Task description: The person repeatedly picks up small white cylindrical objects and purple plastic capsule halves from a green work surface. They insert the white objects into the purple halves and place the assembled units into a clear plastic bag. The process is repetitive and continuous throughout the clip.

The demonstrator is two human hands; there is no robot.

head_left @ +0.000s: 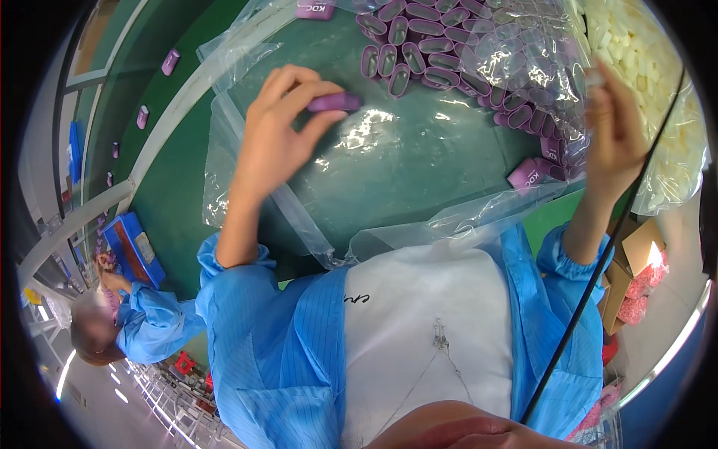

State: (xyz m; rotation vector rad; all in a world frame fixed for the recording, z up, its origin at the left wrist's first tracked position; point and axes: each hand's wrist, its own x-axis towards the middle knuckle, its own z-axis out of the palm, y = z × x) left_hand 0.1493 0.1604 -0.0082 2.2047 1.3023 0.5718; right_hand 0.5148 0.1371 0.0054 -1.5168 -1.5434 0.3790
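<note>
My left hand (284,127) pinches a small purple plastic shell (333,102) between thumb and fingers, above the clear plastic sheet (359,187) on the green work surface. On the right, my right hand (617,123) is raised beside a bag of pale yellowish-white small pieces (647,52). Its fingers are drawn together and slightly blurred; a whitish bit shows at the tips, too unclear to name. Between the hands, toward the far side, stand many hollow oval purple shells (426,45), open ends up. A few lie on their sides, such as the purple shell (526,174) near the right.
Clear plastic film (516,60) covers part of the shells. Farther left, a green conveyor belt (168,142) carries scattered purple shells (170,62). A co-worker in blue (153,322) sits there beside a blue tray (134,251). Cardboard boxes (636,258) with pink pieces stand at right.
</note>
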